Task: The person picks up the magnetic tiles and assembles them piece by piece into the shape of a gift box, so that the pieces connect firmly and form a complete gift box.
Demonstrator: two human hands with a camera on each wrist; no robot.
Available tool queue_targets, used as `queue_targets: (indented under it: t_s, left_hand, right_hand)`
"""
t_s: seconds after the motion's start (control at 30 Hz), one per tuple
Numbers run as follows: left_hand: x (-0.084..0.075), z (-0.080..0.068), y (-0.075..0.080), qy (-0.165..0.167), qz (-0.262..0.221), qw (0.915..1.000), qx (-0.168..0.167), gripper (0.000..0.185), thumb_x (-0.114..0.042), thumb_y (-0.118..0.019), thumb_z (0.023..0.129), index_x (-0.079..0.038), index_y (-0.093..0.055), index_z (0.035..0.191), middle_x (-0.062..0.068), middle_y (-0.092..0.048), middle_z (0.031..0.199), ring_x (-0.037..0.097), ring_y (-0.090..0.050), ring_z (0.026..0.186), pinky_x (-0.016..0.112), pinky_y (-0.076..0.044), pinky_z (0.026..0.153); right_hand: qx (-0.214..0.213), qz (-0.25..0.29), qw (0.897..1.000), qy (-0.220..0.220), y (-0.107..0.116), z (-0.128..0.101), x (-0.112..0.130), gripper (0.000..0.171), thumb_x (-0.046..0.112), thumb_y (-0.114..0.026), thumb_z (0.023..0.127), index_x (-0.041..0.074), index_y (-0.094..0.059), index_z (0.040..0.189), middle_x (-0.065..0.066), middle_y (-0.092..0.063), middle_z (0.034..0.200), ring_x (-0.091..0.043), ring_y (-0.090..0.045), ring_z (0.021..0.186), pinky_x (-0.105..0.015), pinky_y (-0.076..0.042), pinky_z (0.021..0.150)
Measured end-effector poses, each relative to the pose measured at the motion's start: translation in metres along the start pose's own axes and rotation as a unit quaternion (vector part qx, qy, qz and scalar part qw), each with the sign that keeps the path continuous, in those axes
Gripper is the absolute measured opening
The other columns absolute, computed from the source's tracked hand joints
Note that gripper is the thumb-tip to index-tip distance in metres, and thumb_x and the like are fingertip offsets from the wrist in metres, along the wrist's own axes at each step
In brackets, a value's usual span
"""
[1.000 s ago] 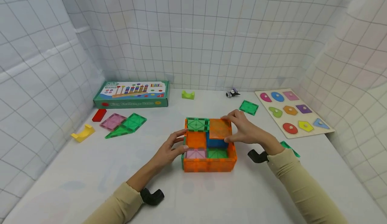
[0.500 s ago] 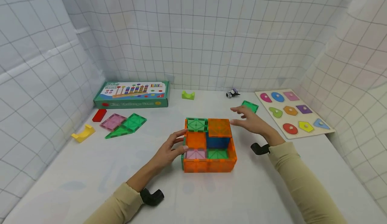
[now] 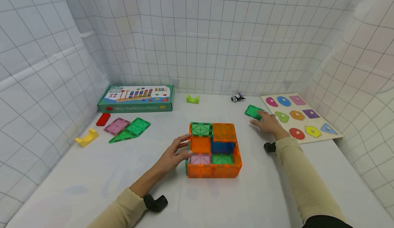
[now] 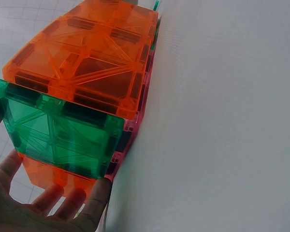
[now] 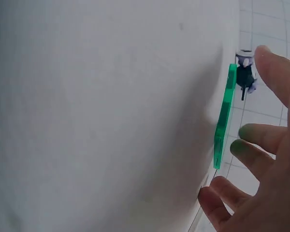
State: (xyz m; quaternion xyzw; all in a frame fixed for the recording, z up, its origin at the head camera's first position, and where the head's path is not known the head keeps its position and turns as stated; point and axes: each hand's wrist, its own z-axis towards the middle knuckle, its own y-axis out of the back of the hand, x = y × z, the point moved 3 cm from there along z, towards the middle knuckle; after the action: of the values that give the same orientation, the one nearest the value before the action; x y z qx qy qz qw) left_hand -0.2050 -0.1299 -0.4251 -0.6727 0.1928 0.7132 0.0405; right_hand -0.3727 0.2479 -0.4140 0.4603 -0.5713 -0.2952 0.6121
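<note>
A box of magnetic tiles (image 3: pixel 213 168) with orange walls stands mid-table; green (image 3: pixel 201 129) and orange (image 3: pixel 224 132) tiles lie across its top at the back. My left hand (image 3: pixel 184 146) rests straight-fingered against its left wall. The left wrist view shows that hand's fingers (image 4: pixel 63 203) beside the box's green tile (image 4: pixel 58 130) and orange tiles (image 4: pixel 87 63). My right hand (image 3: pixel 260 119) reaches out, fingers spread, onto a loose green square tile (image 3: pixel 253 111). In the right wrist view the green square tile (image 5: pixel 224 116) is edge-on, with the fingers (image 5: pixel 253 145) beside it and not closed round it.
A shape puzzle board (image 3: pixel 320 139) lies at the right, a game box (image 3: pixel 136 98) at back left. Scattered about are a green arch (image 3: pixel 192 99), a small toy (image 3: pixel 237 97), pink (image 3: pixel 116 125) and green tiles (image 3: pixel 135 127), a red block (image 3: pixel 103 119), a yellow arch (image 3: pixel 87 137) and black elbows (image 3: pixel 155 202) (image 3: pixel 270 147).
My right hand let go of the orange tile on the box's top and moved back and right to the loose green tile. The left hand has stayed at the box.
</note>
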Motion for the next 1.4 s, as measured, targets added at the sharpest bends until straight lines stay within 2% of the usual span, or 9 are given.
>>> queue_targets:
  t_s: [0.13,0.3,0.47,0.67,0.83,1.0,1.13,1.27,1.4]
  left_hand:
    - [0.000,0.001,-0.001,-0.002,0.002,1.0000,-0.002,0.056,-0.020,-0.056,0.097,-0.029,-0.033,0.148,0.005,-0.024,0.153,0.033,-0.027,0.137,0.055,-0.036,0.101]
    - [0.000,0.001,-0.001,-0.005,0.004,1.0000,-0.002,0.057,-0.020,-0.056,0.097,-0.028,-0.033,0.148,0.005,-0.024,0.153,0.033,-0.027,0.137,0.055,-0.036,0.101]
    - [0.000,0.001,-0.001,-0.005,0.007,1.0000,-0.003,0.057,-0.021,-0.057,0.097,-0.029,-0.033,0.148,0.005,-0.025,0.153,0.032,-0.027,0.137,0.056,-0.035,0.101]
    - [0.001,0.001,-0.001,-0.003,0.004,1.0000,-0.002,0.057,-0.021,-0.057,0.097,-0.029,-0.032,0.148,0.005,-0.024,0.153,0.032,-0.027,0.137,0.056,-0.035,0.102]
    - [0.001,0.002,-0.001,0.003,0.006,1.0000,-0.003,0.057,-0.021,-0.057,0.097,-0.030,-0.032,0.148,0.005,-0.024,0.153,0.032,-0.027,0.137,0.056,-0.035,0.101]
    - [0.001,0.001,-0.001,0.002,0.008,1.0000,-0.003,0.057,-0.021,-0.057,0.097,-0.029,-0.032,0.148,0.005,-0.024,0.153,0.032,-0.027,0.137,0.056,-0.035,0.101]
    - [0.001,0.001,-0.001,0.005,0.006,1.0000,-0.001,0.057,-0.021,-0.057,0.097,-0.028,-0.032,0.149,0.005,-0.023,0.154,0.032,-0.027,0.137,0.056,-0.035,0.102]
    - [0.001,0.002,-0.001,0.010,0.005,0.9999,-0.002,0.057,-0.022,-0.057,0.097,-0.030,-0.032,0.148,0.004,-0.023,0.154,0.031,-0.026,0.138,0.056,-0.034,0.102]
    - [0.002,0.003,-0.001,0.012,0.009,0.9999,-0.005,0.057,-0.023,-0.057,0.097,-0.031,-0.032,0.148,0.003,-0.023,0.154,0.031,-0.027,0.137,0.056,-0.034,0.102]
  right_hand:
    - [0.021,-0.030,0.999,0.007,-0.002,0.000,0.001,0.070,0.039,-0.050,0.098,-0.010,-0.030,0.145,-0.031,-0.023,0.149,-0.061,-0.016,0.128,-0.069,-0.015,0.102]
    - [0.022,-0.041,0.998,0.032,-0.009,-0.008,0.002,0.069,0.039,-0.054,0.097,-0.008,-0.035,0.143,-0.029,-0.026,0.149,-0.058,-0.020,0.127,-0.068,-0.019,0.101]
    - [0.017,-0.043,0.996,0.076,-0.016,-0.031,0.008,0.066,0.037,-0.059,0.095,-0.006,-0.041,0.141,-0.030,-0.031,0.146,-0.056,-0.025,0.124,-0.066,-0.023,0.100]
    - [0.022,-0.039,0.993,0.107,-0.023,-0.064,0.013,0.065,0.036,-0.066,0.090,-0.003,-0.047,0.138,-0.027,-0.037,0.143,-0.051,-0.029,0.123,-0.065,-0.030,0.098]
    - [0.006,-0.026,0.992,0.124,-0.024,-0.077,0.017,0.061,0.033,-0.069,0.088,-0.004,-0.050,0.133,-0.028,-0.041,0.138,-0.048,-0.033,0.119,-0.062,-0.034,0.097]
    - [-0.023,-0.019,0.995,0.094,-0.022,-0.071,0.017,0.080,0.036,-0.074,0.084,-0.007,-0.037,0.140,-0.030,-0.034,0.141,-0.049,-0.031,0.121,-0.062,-0.031,0.099]
    - [-0.021,-0.039,0.997,0.058,-0.023,-0.059,0.015,0.092,0.042,-0.075,0.081,-0.008,-0.030,0.144,-0.032,-0.031,0.142,-0.051,-0.030,0.120,-0.064,-0.029,0.099]
    - [-0.018,-0.063,0.997,0.044,-0.022,-0.051,0.015,0.087,0.045,-0.074,0.081,-0.008,-0.039,0.140,-0.032,-0.039,0.133,-0.051,-0.033,0.114,-0.062,-0.031,0.094]
    - [-0.017,-0.064,0.997,0.050,-0.020,-0.049,0.017,0.079,0.043,-0.075,0.080,-0.010,-0.049,0.132,-0.030,-0.044,0.121,-0.046,-0.037,0.106,-0.056,-0.036,0.087]
